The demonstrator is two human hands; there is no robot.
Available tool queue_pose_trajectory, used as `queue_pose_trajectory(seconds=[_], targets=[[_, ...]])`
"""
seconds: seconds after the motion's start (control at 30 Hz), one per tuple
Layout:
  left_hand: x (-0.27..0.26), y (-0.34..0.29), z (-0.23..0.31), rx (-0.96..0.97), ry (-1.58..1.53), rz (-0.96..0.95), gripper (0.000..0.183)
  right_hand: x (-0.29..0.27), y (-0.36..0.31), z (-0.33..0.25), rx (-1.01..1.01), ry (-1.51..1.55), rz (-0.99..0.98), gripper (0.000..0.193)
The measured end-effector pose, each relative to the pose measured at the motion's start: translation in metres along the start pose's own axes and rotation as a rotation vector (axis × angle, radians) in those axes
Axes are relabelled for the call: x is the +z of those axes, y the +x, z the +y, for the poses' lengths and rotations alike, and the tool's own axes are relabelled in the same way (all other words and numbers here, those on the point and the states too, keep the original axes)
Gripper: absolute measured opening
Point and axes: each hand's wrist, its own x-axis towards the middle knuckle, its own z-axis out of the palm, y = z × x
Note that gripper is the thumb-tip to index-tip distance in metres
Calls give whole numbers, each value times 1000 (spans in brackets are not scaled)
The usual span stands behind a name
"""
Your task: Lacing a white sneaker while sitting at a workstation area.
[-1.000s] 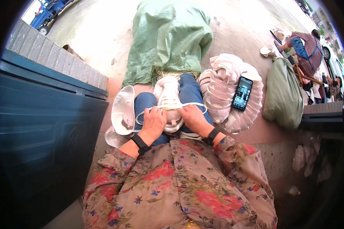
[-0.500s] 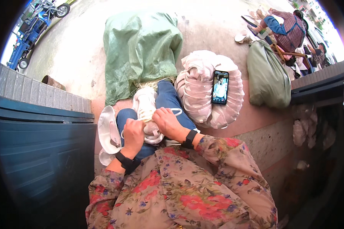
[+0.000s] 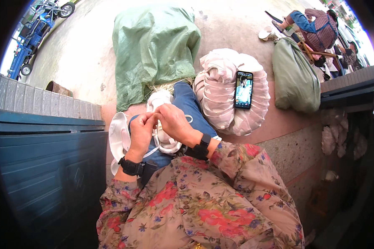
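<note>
A white lace-up shoe (image 3: 167,143) lies between my knees, toe pointing away from me. Above its front my left hand (image 3: 141,130) and my right hand (image 3: 175,123) meet, fingertips pinched together. A thin white shoelace (image 3: 153,152) hangs from them in a loose curve, and another loop shows by my right wrist. The exact bit of lace between the fingers is hidden. Beside my left thigh rests a white curved shoe piece (image 3: 117,135). To the right sits a round bundle of white shoe pieces (image 3: 214,99), with a lit phone (image 3: 244,90) lying on it.
A large green sack (image 3: 153,54) stands ahead of my knees, straw-like strands at its lower edge. Another green sack (image 3: 296,79) is at the right, near a seated person (image 3: 320,31). Blue door panels (image 3: 50,166) flank my left; a blue vehicle (image 3: 29,41) is beyond.
Both hands have risen and moved away from me, from the shoe's opening to above its front. They have come together, and the lace now trails below them.
</note>
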Motion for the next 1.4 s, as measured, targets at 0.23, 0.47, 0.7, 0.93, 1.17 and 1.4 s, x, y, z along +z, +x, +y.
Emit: queue_pose_trajectory(seconds=[0.23, 0.47, 0.7, 0.93, 1.17, 1.4], targets=[[4, 22, 2, -14, 7, -3, 19, -1, 13, 5, 132, 29, -51, 10], [-8, 56, -10, 67, 291, -66, 20, -12, 15, 35, 200, -151, -48, 23], [-138, 53, -111, -27, 1084, 478, 52, -90, -37, 70, 204, -296, 183, 19], [-208, 1, -193, -321, 409, 211, 35, -134, -116, 64, 679, -395, 175, 20], [-217, -19, -51, 107, 1067, 595, 30, -81, -96, 21, 493, -105, -89, 22], [-116, -79, 26, 715, 1266, 499, 11, 46, -29, -84, 286, 627, -473, 43]])
